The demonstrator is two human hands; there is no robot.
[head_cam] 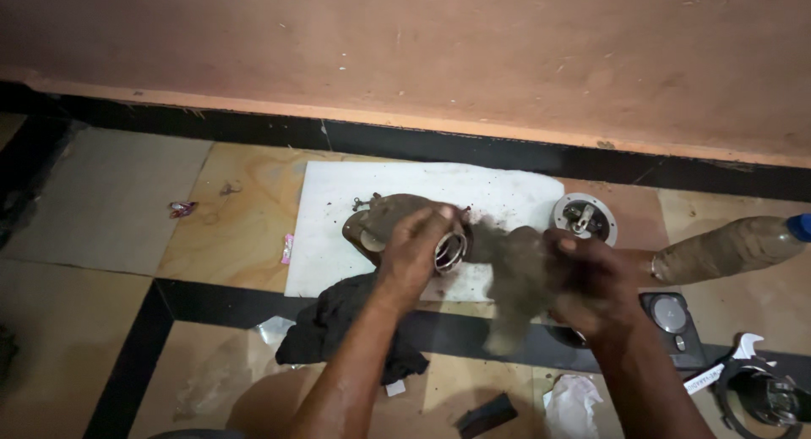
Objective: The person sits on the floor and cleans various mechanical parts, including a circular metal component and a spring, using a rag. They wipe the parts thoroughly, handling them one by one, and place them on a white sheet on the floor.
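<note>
My left hand (418, 249) grips a dirty brown metal part (384, 218) with a shiny round metal opening (450, 253), held over a white sheet (338, 228) on the floor. My right hand (591, 283) holds a grimy grey-brown rag (515, 278) right beside that opening; the rag is blurred. The two hands are close together, the rag touching or nearly touching the part.
A round metal cap (584, 218) lies on the sheet's right edge. A dusty plastic bottle (731, 247) lies at right. A black cloth (334, 325) sits below the sheet. A small dark device (672, 316), a ring-shaped tool (760, 388), crumpled white paper (570, 401) and a small black block (486, 414) are near me.
</note>
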